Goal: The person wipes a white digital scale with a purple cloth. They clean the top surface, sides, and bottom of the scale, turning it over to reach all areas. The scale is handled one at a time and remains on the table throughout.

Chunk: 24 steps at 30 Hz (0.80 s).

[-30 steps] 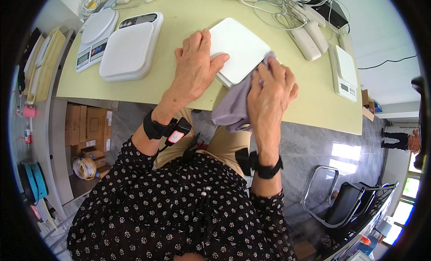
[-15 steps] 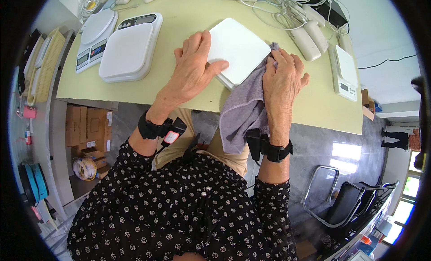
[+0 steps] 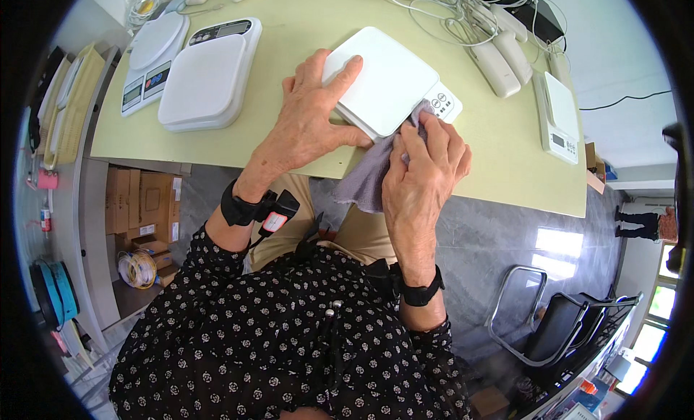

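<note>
A white kitchen scale (image 3: 383,80) with a square weighing plate lies at an angle on the table in front of me. Its button panel (image 3: 442,102) shows at the right corner. My left hand (image 3: 307,113) holds the scale at its left side, index finger on the plate and thumb against the near edge. Bunched in my right hand (image 3: 426,160) is a purple-grey cloth (image 3: 365,181), pressed by the fingertips to the seam between plate and panel. The cloth's lower end drapes over the table's front edge.
At the left of the yellow-green table (image 3: 289,30) stand a square white scale (image 3: 202,80) and a round-topped one (image 3: 157,44). A small scale (image 3: 560,116) is at the right. White adapters (image 3: 495,66) and tangled cables (image 3: 463,8) lie at the far right.
My right hand has moved left and nearer me, drawing the cloth off the panel, so the buttons show. My left index finger has come onto the plate, and the thumb has dropped to the near edge.
</note>
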### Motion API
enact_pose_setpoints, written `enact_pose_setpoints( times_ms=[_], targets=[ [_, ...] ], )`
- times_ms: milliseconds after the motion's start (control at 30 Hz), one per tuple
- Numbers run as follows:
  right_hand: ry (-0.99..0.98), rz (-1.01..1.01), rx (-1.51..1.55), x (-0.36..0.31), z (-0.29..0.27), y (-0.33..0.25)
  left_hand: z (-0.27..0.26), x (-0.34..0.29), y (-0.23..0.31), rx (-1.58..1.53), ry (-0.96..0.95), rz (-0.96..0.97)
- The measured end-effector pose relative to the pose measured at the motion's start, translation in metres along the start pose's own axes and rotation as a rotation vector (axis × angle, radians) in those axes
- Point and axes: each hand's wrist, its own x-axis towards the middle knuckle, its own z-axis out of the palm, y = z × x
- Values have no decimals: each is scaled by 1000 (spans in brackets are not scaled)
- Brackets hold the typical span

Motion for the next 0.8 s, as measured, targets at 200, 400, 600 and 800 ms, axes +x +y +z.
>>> enact_pose_setpoints(
  times_ms=[200, 400, 600, 800],
  targets=[
    [59, 28, 14, 24, 3, 23, -4, 0, -1, -44, -45, 13],
    [40, 46, 6, 69, 14, 49, -2, 0, -3, 7, 18, 108],
    [-11, 18, 87, 56, 7, 39, 5, -1, 1, -21, 81, 1],
    [-67, 13, 91, 23, -14, 26, 2, -1, 0, -58, 84, 32]
  ],
)
